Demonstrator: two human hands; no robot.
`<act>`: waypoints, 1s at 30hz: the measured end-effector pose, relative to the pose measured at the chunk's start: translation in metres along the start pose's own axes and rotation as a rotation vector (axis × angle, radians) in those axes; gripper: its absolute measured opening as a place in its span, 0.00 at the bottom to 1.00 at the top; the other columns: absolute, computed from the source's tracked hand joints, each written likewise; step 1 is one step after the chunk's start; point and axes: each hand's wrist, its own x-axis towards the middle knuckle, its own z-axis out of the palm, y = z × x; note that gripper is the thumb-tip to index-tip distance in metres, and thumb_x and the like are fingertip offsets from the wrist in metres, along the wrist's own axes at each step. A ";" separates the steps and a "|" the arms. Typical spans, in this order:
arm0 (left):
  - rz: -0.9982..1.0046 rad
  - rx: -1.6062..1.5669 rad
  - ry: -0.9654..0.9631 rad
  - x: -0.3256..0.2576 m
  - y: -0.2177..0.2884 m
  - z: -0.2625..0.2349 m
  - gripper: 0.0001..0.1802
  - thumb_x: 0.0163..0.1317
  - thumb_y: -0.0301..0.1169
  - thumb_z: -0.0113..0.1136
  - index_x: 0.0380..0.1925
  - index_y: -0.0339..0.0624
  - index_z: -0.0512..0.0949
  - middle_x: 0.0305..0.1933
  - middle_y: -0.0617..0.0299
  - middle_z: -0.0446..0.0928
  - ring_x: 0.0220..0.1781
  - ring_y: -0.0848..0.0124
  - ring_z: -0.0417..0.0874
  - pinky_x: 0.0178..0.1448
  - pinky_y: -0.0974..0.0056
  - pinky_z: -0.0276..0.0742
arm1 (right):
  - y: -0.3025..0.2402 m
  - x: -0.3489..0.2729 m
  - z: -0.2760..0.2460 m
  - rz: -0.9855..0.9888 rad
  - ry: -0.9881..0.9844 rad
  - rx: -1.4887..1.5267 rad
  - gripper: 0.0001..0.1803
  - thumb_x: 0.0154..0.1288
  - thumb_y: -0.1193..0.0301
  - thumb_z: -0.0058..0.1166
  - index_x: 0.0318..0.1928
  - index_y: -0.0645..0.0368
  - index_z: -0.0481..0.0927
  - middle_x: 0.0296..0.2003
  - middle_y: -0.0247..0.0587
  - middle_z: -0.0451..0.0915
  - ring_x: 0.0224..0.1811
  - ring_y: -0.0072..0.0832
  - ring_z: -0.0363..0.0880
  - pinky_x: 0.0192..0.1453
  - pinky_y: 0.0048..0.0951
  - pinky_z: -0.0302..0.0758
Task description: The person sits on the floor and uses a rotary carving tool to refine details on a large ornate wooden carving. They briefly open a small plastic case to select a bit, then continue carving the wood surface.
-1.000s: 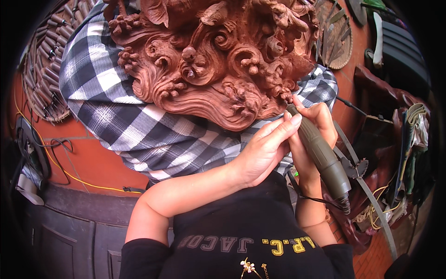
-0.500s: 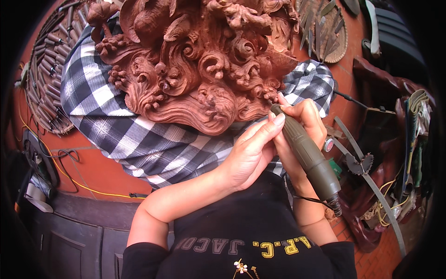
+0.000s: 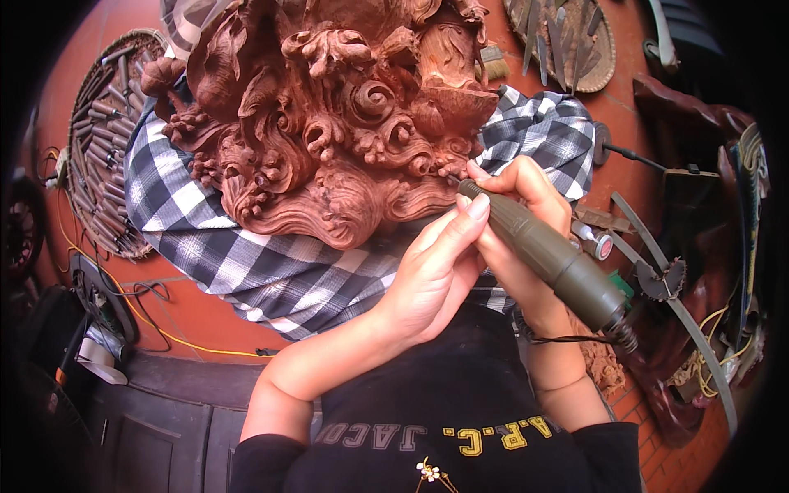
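Observation:
A reddish-brown wood carving (image 3: 329, 156) of curls and swirling waves rests on a black-and-white checked cloth (image 3: 271, 267) in front of me. My right hand (image 3: 530, 205) is wrapped around an olive-green rotary carving tool (image 3: 546, 255), its cable trailing from the back end. My left hand (image 3: 431, 279) steadies the tool's nose, thumb lying along it; its other fingers are partly hidden. The tool's tip meets the carving's lower right edge, among small knobby curls. The bit itself is too small to make out.
A round basket of wood-handled chisels (image 3: 103, 140) stands at the left, another basket with flat files (image 3: 567, 41) at the far right. A yellow cord (image 3: 164, 333) crosses the tiled floor. Metal strips, a small round canister (image 3: 602, 246) and dark carved wood (image 3: 699, 107) lie to the right.
The carving has turned and shifted left in the view. Both hands and the tool's tip have followed, and the tool now slants more. The grip looks the same.

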 end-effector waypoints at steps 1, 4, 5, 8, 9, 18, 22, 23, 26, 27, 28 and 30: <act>0.007 -0.003 0.000 0.002 0.000 0.001 0.27 0.74 0.45 0.43 0.62 0.36 0.63 0.62 0.58 0.68 0.65 0.68 0.67 0.70 0.58 0.60 | 0.004 0.002 -0.002 0.011 -0.022 -0.002 0.13 0.54 0.80 0.63 0.28 0.66 0.69 0.25 0.36 0.71 0.31 0.17 0.73 0.52 0.30 0.79; 0.054 -0.056 -0.082 0.005 -0.001 0.006 0.26 0.72 0.43 0.48 0.60 0.34 0.64 0.60 0.58 0.68 0.64 0.70 0.67 0.70 0.61 0.59 | 0.004 0.010 -0.012 0.076 -0.126 0.031 0.10 0.56 0.78 0.63 0.29 0.64 0.72 0.29 0.35 0.79 0.37 0.17 0.77 0.45 0.22 0.75; 0.073 -0.074 -0.112 0.005 -0.001 0.008 0.25 0.72 0.41 0.50 0.59 0.33 0.64 0.60 0.58 0.68 0.64 0.71 0.67 0.70 0.62 0.58 | 0.003 0.014 -0.014 0.084 -0.151 0.070 0.10 0.56 0.77 0.63 0.30 0.64 0.73 0.29 0.36 0.80 0.37 0.16 0.77 0.44 0.21 0.75; 0.112 -0.087 -0.143 0.007 -0.004 0.009 0.27 0.69 0.37 0.54 0.61 0.31 0.60 0.61 0.57 0.66 0.66 0.70 0.65 0.71 0.62 0.58 | -0.001 0.020 -0.019 0.177 -0.223 0.089 0.10 0.56 0.77 0.64 0.30 0.64 0.73 0.29 0.36 0.80 0.37 0.15 0.76 0.44 0.21 0.74; 0.125 -0.092 -0.158 0.008 -0.005 0.009 0.27 0.69 0.37 0.55 0.61 0.31 0.60 0.61 0.56 0.66 0.66 0.70 0.65 0.71 0.62 0.58 | -0.001 0.022 -0.020 0.154 -0.250 0.092 0.10 0.56 0.77 0.64 0.30 0.64 0.73 0.29 0.36 0.80 0.37 0.15 0.76 0.43 0.21 0.74; 0.147 -0.152 -0.197 0.015 -0.007 0.010 0.24 0.70 0.36 0.54 0.59 0.33 0.62 0.57 0.60 0.68 0.62 0.74 0.67 0.68 0.65 0.61 | -0.008 0.032 -0.022 0.129 -0.280 0.135 0.10 0.58 0.73 0.63 0.30 0.63 0.74 0.24 0.32 0.78 0.29 0.13 0.74 0.32 0.19 0.72; 0.174 -0.199 -0.192 0.015 -0.011 0.007 0.16 0.69 0.36 0.55 0.49 0.38 0.67 0.50 0.65 0.70 0.55 0.78 0.69 0.64 0.67 0.63 | -0.008 0.033 -0.020 0.133 -0.319 0.154 0.10 0.58 0.73 0.63 0.31 0.63 0.74 0.25 0.32 0.78 0.29 0.12 0.74 0.33 0.17 0.71; 0.183 -0.202 -0.193 0.015 -0.011 0.006 0.14 0.69 0.35 0.56 0.47 0.39 0.68 0.48 0.66 0.70 0.54 0.79 0.69 0.63 0.67 0.64 | -0.010 0.033 -0.019 0.137 -0.324 0.168 0.10 0.58 0.73 0.63 0.31 0.63 0.74 0.26 0.31 0.78 0.30 0.12 0.74 0.33 0.17 0.71; 0.207 -0.196 -0.185 0.014 -0.012 0.004 0.11 0.69 0.35 0.57 0.41 0.42 0.68 0.43 0.69 0.69 0.49 0.81 0.69 0.60 0.69 0.65 | -0.016 0.032 -0.018 0.158 -0.330 0.144 0.10 0.58 0.73 0.63 0.31 0.63 0.74 0.27 0.32 0.79 0.31 0.12 0.74 0.34 0.18 0.72; 0.212 -0.201 -0.184 0.013 -0.012 0.005 0.11 0.69 0.35 0.57 0.41 0.43 0.68 0.43 0.69 0.69 0.49 0.81 0.69 0.59 0.69 0.66 | -0.017 0.032 -0.017 0.154 -0.326 0.134 0.10 0.58 0.73 0.63 0.31 0.63 0.73 0.27 0.32 0.79 0.31 0.12 0.74 0.34 0.18 0.72; 0.200 -0.216 -0.190 0.013 -0.013 0.005 0.11 0.69 0.35 0.57 0.41 0.43 0.68 0.43 0.69 0.69 0.48 0.81 0.69 0.59 0.69 0.66 | -0.014 0.031 -0.018 0.126 -0.321 0.119 0.10 0.58 0.74 0.63 0.31 0.62 0.73 0.27 0.32 0.79 0.31 0.12 0.74 0.34 0.18 0.72; 0.176 -0.244 -0.202 0.012 -0.015 0.005 0.11 0.69 0.36 0.57 0.41 0.43 0.68 0.42 0.70 0.69 0.48 0.81 0.69 0.59 0.69 0.66 | -0.006 0.029 -0.019 0.069 -0.309 0.090 0.11 0.58 0.74 0.63 0.30 0.62 0.73 0.28 0.32 0.79 0.31 0.13 0.74 0.35 0.18 0.72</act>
